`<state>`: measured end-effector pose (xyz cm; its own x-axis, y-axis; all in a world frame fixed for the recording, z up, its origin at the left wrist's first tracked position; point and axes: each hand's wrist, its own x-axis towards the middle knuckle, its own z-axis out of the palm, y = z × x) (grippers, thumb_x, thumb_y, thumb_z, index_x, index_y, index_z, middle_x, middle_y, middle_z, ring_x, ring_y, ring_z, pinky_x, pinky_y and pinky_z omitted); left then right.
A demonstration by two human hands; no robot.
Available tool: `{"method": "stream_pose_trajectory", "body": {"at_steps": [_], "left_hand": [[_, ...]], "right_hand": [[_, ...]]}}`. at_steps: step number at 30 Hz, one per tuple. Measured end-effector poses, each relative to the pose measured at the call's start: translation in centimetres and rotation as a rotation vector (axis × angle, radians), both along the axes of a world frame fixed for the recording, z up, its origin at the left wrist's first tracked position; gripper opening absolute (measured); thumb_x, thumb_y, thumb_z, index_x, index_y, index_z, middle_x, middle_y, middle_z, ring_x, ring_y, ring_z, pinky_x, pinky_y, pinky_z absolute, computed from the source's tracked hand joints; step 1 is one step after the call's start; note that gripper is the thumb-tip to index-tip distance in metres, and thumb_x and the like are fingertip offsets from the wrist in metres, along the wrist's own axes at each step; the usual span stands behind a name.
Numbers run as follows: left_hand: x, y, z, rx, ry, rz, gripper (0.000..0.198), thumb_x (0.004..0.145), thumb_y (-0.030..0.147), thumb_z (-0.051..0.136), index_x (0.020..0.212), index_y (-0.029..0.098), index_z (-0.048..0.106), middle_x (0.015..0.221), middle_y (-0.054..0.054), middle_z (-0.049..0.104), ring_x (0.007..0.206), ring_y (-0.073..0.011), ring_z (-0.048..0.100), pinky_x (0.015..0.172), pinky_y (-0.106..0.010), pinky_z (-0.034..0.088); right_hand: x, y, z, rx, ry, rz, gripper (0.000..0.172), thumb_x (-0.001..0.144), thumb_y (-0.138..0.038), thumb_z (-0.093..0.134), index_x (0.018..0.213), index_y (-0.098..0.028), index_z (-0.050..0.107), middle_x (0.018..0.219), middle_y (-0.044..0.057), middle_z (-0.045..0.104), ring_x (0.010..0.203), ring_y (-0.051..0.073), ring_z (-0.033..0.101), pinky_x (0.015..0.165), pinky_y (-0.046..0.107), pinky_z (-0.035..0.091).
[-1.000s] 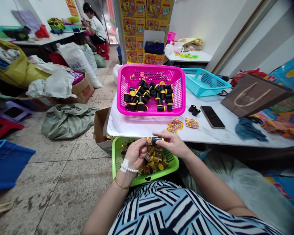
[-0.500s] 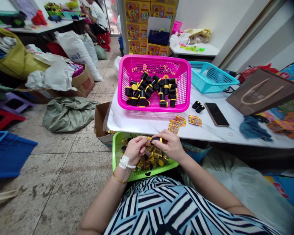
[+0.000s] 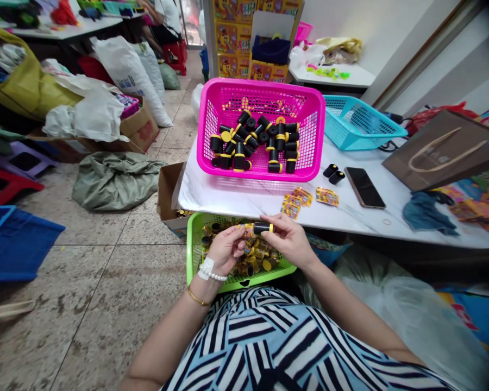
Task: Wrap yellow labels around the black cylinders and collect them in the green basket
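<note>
Toward nine o'clock from where I work, a blue fabric bin [image 3: 24, 247] stands on the floor [image 3: 138, 271], well apart from me, and toward ten a grey-green sack [image 3: 112, 182] slumps near a cardboard box [image 3: 167, 190] by the table [image 3: 228, 194] corner. Right beneath my grip, at six, sits the green basket [image 3: 190, 247], heaped with wrapped pieces [image 3: 269, 264]; having it there probably spares reaching, though my left wrist [image 3: 201, 285] covers part of it. My left hand [image 3: 225, 250] is pinched nearly closed, thumb against forefinger, on the yellow printed wrapper [image 3: 248, 231], while my right hand [image 3: 291, 241] curls thumb and fingers around the black cylinder [image 3: 262, 228], its yellow rim toward three. I hold the two in line and almost level, I suppose to keep them aligned; whether the wrapper goes around the cylinder's end I cannot tell. At twelve, the pink basket [image 3: 261, 176] has loose black cylinders [image 3: 239, 152] within reach and blocks some view behind. Toward two lie flat printed labels [image 3: 291, 205], probably near the edge to be handy, then two more cylinders [image 3: 336, 177] and a phone [image 3: 365, 187]. Beyond, the turquoise basket [image 3: 375, 142] and a leaning brown paper bag [image 3: 436, 149] crowd the far side between one and three.
</note>
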<state>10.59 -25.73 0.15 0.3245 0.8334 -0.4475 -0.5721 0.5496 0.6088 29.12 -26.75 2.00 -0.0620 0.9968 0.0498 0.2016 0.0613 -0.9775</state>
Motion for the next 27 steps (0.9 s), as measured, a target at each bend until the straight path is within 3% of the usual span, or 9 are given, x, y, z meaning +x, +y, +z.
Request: {"method": "stream_pose_trajectory", "body": {"at_steps": [4, 7, 11, 15, 18, 23, 27], "left_hand": [[0.0, 0.3, -0.2, -0.032, -0.039, 0.027, 0.027, 0.066, 0.021, 0.082, 0.084, 0.007, 0.067, 0.075, -0.002, 0.061, 0.044, 0.0006, 0.039, 0.033, -0.01, 0.021], [0.3, 0.3, -0.1, -0.06, -0.08, 0.02, 0.025, 0.067, 0.019, 0.081, 0.083, 0.007, 0.067, 0.074, -0.001, 0.062, 0.044, 0.0005, 0.039, 0.032, -0.01, 0.022], [0.7, 0.2, 0.0, -0.095, -0.122, 0.026, 0.021, 0.068, 0.018, 0.08, 0.079, 0.008, 0.065, 0.072, -0.002, 0.063, 0.043, 0.0004, 0.038, 0.032, -0.01, 0.023], [0.9, 0.1, -0.3, -0.115, -0.093, 0.017, 0.021, 0.068, 0.02, 0.08, 0.075, 0.008, 0.064, 0.069, -0.002, 0.063, 0.039, 0.0006, 0.035, 0.031, -0.011, 0.021], [1.0, 0.1, -0.4, -0.067, -0.037, 0.051, 0.025, 0.066, 0.024, 0.082, 0.075, 0.007, 0.066, 0.066, -0.001, 0.062, 0.041, -0.0005, 0.038, 0.032, -0.012, 0.021], [0.7, -0.6, 0.1, 0.067, 0.053, 0.075, 0.031, 0.066, 0.033, 0.083, 0.078, 0.007, 0.071, 0.058, -0.002, 0.06, 0.044, -0.0034, 0.044, 0.037, -0.013, 0.028], [0.3, -1.9, 0.7, 0.048, 0.106, 0.059, 0.035, 0.068, 0.037, 0.082, 0.087, 0.008, 0.073, 0.052, -0.001, 0.059, 0.04, -0.0042, 0.045, 0.038, -0.014, 0.031]], "right_hand": [[0.2, 0.2, 0.9, -0.092, 0.181, -0.037, 0.045, 0.078, -0.034, 0.071, 0.121, -0.021, 0.067, 0.075, 0.0, 0.063, 0.055, 0.011, 0.06, 0.06, 0.03, 0.054], [0.1, 0.5, 0.8, -0.146, 0.197, 0.004, 0.048, 0.076, -0.034, 0.072, 0.12, -0.018, 0.066, 0.07, -0.002, 0.064, 0.055, 0.012, 0.061, 0.061, 0.03, 0.053], [0.2, 0.7, 0.1, -0.096, 0.042, 0.077, 0.038, 0.076, -0.031, 0.07, 0.112, -0.021, 0.071, 0.076, -0.002, 0.055, 0.053, 0.009, 0.053, 0.052, 0.026, 0.046], [0.4, 0.6, 0.3, 0.074, -0.244, 0.073, 0.037, 0.076, -0.024, 0.067, 0.113, -0.022, 0.072, 0.082, 0.001, 0.054, 0.064, 0.011, 0.051, 0.059, 0.027, 0.045], [0.3, 0.5, 0.6, 0.136, -0.332, 0.065, 0.04, 0.076, -0.022, 0.066, 0.116, -0.023, 0.071, 0.085, 0.002, 0.053, 0.064, 0.011, 0.05, 0.059, 0.027, 0.044], [-0.2, 0.2, 0.2, 0.104, -0.145, 0.107, 0.026, 0.078, -0.022, 0.067, 0.103, -0.025, 0.073, 0.087, 0.002, 0.053, 0.066, 0.012, 0.051, 0.055, 0.025, 0.043], [-0.4, -0.2, 0.0, 0.126, -0.024, 0.017, 0.019, 0.078, -0.023, 0.068, 0.096, -0.024, 0.07, 0.09, 0.003, 0.053, 0.07, 0.013, 0.054, 0.055, 0.025, 0.045]]}}
